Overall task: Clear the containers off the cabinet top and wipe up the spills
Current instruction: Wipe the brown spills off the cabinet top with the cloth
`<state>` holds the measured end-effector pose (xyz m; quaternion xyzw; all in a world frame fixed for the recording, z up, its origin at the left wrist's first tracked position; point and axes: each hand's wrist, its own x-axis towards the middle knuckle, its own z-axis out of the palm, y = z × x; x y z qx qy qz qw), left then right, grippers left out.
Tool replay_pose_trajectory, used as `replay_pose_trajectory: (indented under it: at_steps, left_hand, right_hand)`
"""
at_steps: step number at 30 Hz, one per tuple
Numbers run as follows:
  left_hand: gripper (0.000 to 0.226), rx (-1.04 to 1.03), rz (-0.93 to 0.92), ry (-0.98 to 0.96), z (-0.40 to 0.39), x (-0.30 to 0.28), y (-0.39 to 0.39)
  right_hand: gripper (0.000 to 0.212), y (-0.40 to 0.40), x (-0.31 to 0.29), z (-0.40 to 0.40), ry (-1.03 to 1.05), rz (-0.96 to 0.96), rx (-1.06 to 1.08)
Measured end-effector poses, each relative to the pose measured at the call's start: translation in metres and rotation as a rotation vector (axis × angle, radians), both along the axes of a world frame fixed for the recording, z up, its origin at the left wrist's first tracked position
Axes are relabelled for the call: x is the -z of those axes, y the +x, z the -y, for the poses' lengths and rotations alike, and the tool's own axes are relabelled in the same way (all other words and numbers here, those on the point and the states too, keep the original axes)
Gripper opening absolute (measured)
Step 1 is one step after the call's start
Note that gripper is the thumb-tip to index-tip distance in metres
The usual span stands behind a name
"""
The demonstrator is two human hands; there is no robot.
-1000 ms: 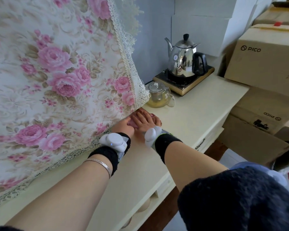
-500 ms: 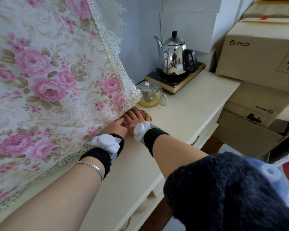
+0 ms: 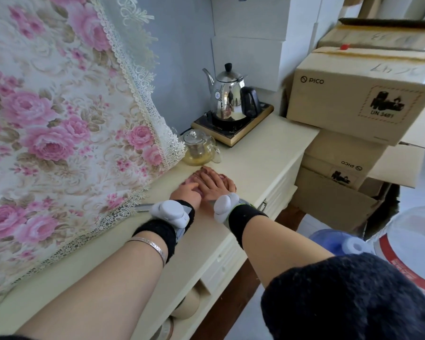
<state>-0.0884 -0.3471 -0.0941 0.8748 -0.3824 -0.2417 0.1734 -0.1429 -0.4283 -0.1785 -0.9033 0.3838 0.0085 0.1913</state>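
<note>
A cream cabinet top (image 3: 255, 158) runs from lower left to the back right. On it lies a pinkish-purple cloth (image 3: 207, 171), mostly hidden under both my hands. My left hand (image 3: 187, 192) rests curled on the cloth's near left part. My right hand (image 3: 215, 185) lies flat over it with fingers spread, overlapping the left. Just beyond the cloth stands a small glass teapot (image 3: 199, 149) with yellowish liquid and a metal lid. Behind that, a steel kettle (image 3: 227, 96) sits on a dark heating tray (image 3: 233, 134).
A floral lace-edged cover (image 3: 59, 119) hangs over something large on the left and reaches down to the cabinet top. Stacked cardboard boxes (image 3: 353, 99) stand against the cabinet's right end. A blue water jug (image 3: 334, 241) and a clear container (image 3: 407, 241) sit on the floor at the right.
Both hands have slid the cloth a little to the right, away from the floral cover's edge. The view has shifted and tilted slightly.
</note>
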Motion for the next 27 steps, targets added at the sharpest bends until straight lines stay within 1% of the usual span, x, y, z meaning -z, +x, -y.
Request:
replay_pose_trajectory:
  at_steps: [5, 9, 15, 20, 23, 27]
  left_hand:
    - [0.041, 0.076, -0.012, 0.029, 0.016, -0.003, -0.020]
    - [0.042, 0.129, 0.008, 0.060, 0.031, -0.002, -0.032]
    - [0.043, 0.128, 0.008, 0.035, 0.053, 0.002, -0.043]
    - [0.042, 0.131, 0.036, 0.053, 0.074, 0.007, -0.047]
    - [0.042, 0.129, 0.047, 0.020, 0.085, 0.010, -0.047]
    - [0.035, 0.136, 0.064, -0.039, 0.100, 0.016, -0.052]
  right_hand:
    - [0.054, -0.027, 0.000, 0.016, 0.026, -0.023, 0.016]
    - [0.059, -0.043, 0.000, 0.027, 0.014, -0.040, 0.022]
    - [0.059, -0.053, 0.003, 0.051, -0.016, -0.037, 0.052]
    - [0.053, -0.055, 0.001, 0.077, -0.035, -0.025, 0.054]
    - [0.052, -0.052, 0.000, 0.090, -0.048, -0.010, 0.049]
    - [0.052, -0.057, 0.002, 0.107, -0.141, 0.006, 0.045]
